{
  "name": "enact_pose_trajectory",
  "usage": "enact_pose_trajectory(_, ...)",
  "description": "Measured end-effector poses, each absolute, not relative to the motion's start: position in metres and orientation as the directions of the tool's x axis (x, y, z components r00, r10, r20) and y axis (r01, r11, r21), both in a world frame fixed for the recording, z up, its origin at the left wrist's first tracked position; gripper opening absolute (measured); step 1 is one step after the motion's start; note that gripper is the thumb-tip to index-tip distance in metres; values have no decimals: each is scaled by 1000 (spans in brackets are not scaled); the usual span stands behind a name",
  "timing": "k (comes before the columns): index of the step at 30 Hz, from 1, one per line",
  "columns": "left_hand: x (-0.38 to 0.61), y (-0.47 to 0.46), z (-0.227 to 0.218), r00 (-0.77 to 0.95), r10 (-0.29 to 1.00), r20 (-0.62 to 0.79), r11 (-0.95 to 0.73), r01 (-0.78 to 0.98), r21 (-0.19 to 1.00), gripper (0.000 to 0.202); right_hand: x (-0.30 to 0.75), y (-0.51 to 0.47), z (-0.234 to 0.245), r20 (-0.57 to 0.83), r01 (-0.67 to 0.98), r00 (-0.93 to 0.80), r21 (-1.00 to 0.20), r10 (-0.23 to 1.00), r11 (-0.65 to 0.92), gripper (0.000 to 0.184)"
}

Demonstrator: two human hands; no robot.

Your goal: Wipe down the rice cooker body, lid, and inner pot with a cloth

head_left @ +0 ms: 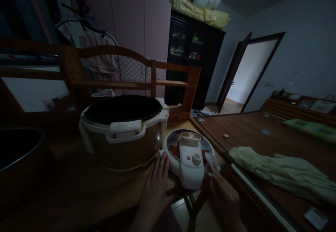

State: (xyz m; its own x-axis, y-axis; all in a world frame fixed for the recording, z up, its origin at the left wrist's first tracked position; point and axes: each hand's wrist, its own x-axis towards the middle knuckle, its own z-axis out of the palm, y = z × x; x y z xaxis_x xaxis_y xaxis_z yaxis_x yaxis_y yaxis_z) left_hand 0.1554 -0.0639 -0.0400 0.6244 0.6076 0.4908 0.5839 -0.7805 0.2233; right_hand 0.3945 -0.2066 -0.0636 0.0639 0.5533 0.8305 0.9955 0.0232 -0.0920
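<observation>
A white pressure cooker lid (191, 176) with a handle, a round knob and a pink button lies on the wooden table, its top facing up. My left hand (156, 181) rests at the lid's left edge, fingers stretched out against the rim. A small white bit shows at its fingertips, too dim to identify. In my right hand (224, 194), the fingers are closed on a crumpled white tissue (213, 162), which touches the lid's right side. Left of the lid stands the open pressure cooker body (131, 149), with white handles and a dark inside.
A dark metal pot (23, 162) stands at the far left. Behind the cooker rises a wooden shelf frame (112, 50). To the right, a wooden bed surface (236, 125) bears a pale crumpled cloth (273, 169) and a small flat device (315, 218).
</observation>
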Motion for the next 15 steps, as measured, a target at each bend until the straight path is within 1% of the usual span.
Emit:
enact_pose_trajectory(4, 156, -63, -41, 622, 617, 483, -772, 598, 216, 112, 394, -208, -65, 846, 996, 73, -87, 528, 1, 50)
enact_pose_trajectory(10, 157, -64, -40, 626, 608, 489, -778, 593, 207, 114, 391, -207, -66, 819, 988, 144, -152, 556, -31, 41)
enact_pose_trajectory(15, 155, -64, -39, 639, 610, 468, -777, 599, 196, 116, 388, -206, -61, 824, 984, 165, -177, 543, -29, 37)
